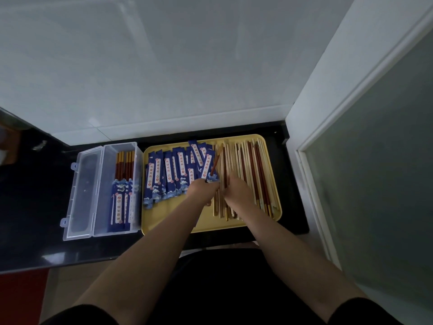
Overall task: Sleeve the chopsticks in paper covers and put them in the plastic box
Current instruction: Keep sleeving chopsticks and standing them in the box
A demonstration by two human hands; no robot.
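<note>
Paper cover (207, 166) gripped by left hand (203, 188).

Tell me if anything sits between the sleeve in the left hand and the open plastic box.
Nothing visible blocks it. The left hand holds a blue sleeve with a chopstick over the yellow tray. The plastic box stands open just left of the tray; only the flat loose sleeves lie between, low enough to pass over.

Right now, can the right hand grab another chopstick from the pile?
Probably yes. The right hand already rests over the loose chopsticks on the yellow tray, with nothing covering them. The left hand is busy holding a blue paper cover beside it.
</note>
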